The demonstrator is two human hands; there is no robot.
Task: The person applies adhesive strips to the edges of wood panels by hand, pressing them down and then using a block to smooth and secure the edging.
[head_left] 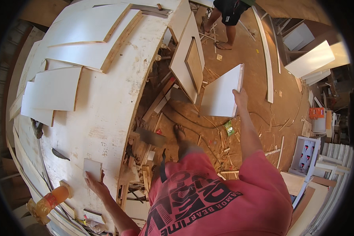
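Right grip (pixel 241 97) apparently around panel (pixel 222 92) edge

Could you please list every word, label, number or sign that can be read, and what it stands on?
Pink shirt: large dark lettering across the back, legible but not copied here.
Dark shorts: small pale mark, too small to read.
Orange box: pale markings, too small to read.
Printed sheet at right: too small to read.

Wht bench (pixel 106 104): stacked wht panels (pixel 55 88), dk curved pc (pixel 60 154), prob. blade. Brn floor (pixel 240 51): long strip (pixel 268 67).
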